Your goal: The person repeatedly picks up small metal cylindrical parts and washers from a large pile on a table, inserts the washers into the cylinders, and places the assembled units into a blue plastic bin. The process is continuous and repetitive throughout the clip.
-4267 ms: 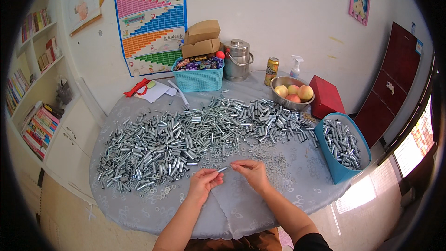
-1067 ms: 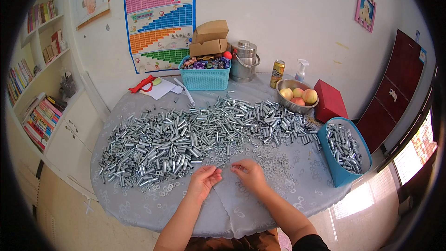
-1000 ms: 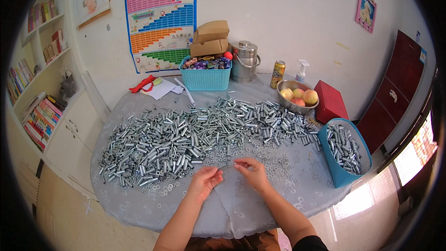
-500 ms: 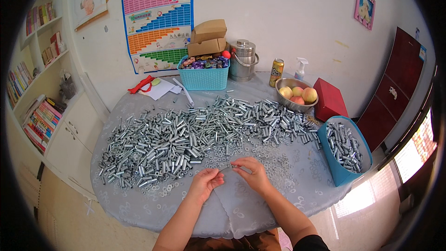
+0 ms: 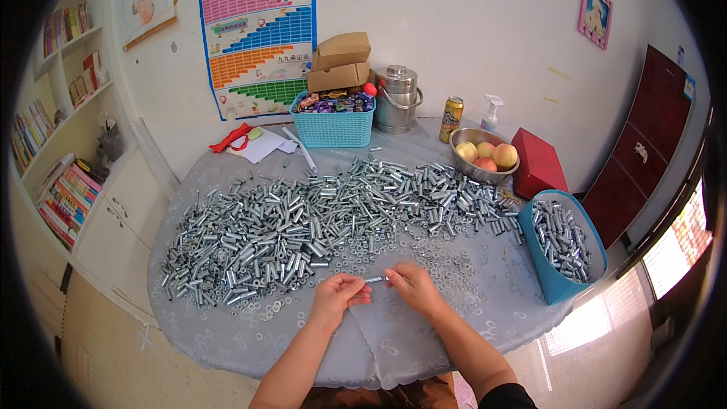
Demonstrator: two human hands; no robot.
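Left hand (image 5: 338, 293) and right hand (image 5: 410, 285) are now pinching one short metal bolt (image 5: 374, 279) between them above the table's near edge; half a second ago I'm seeing them apart; assembly resuming.

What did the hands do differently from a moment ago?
A second ago the hands were apart over the flat metal washers, fingers down on the table. Now the left hand and right hand have come together and hold a small silver metal bolt between them, lifted off the cloth. The big heap of silver metal sleeves and the blue bin stayed put.
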